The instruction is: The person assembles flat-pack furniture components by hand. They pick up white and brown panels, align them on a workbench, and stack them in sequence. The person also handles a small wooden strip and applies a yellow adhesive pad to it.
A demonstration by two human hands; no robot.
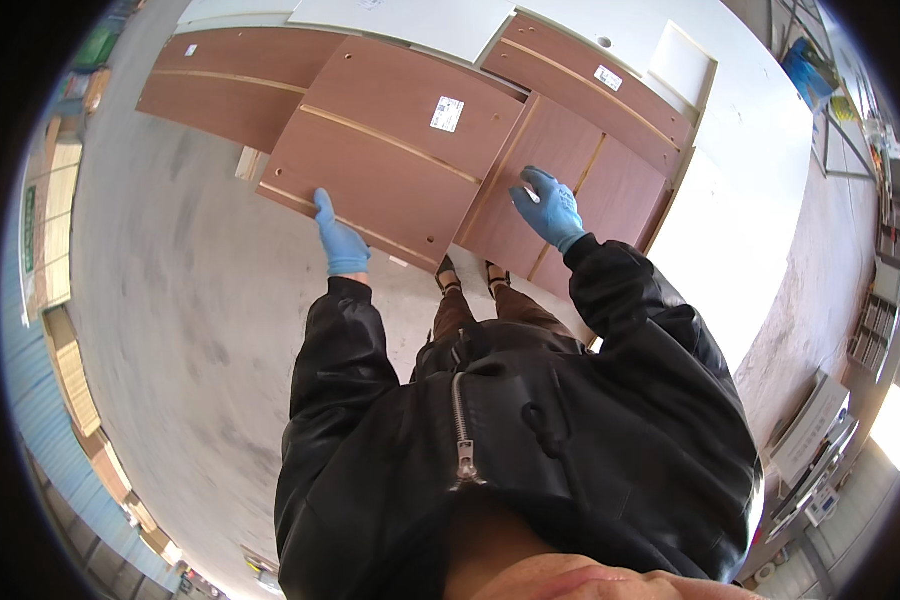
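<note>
My left hand, in a blue glove, is closed on the near left edge of a reddish-brown panel. Its thumb lies along that edge; the other fingers are hidden. The panel has pale grooves, small corner holes and a white label. My gloved right hand hovers past the panel's right edge, over another brown panel. Its fingers and thumb curl toward each other around a small whitish thing, too small to name.
More brown panels lie at the far left and far right. White boards spread behind and to the right. A metal rack with a blue bag stands far right. Stacked boards line the left side.
</note>
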